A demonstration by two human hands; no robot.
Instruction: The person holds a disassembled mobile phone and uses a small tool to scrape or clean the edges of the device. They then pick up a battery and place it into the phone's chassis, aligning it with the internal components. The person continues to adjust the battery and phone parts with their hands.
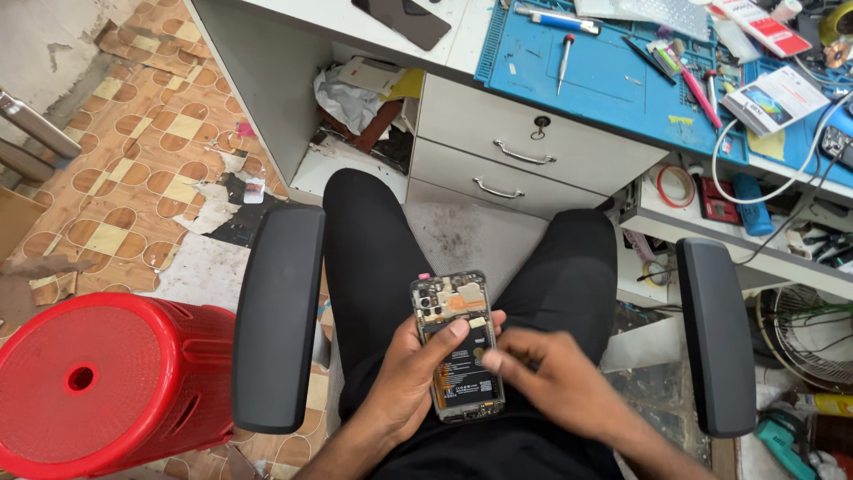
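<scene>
Black battery and bare circuitry face up on the opened phone [457, 345], which the left hand [416, 373] wraps from below, thumb pressed across its middle. Right hand [544, 372] fingers [490, 359], blurred, bunch together touching the phone's right edge, above the lap between two armrests [277, 316].

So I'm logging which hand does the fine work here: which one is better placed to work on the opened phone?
Probably the right hand: its fingertips touch the opened phone and it is free, while the left hand cradles the phone from below.
</scene>
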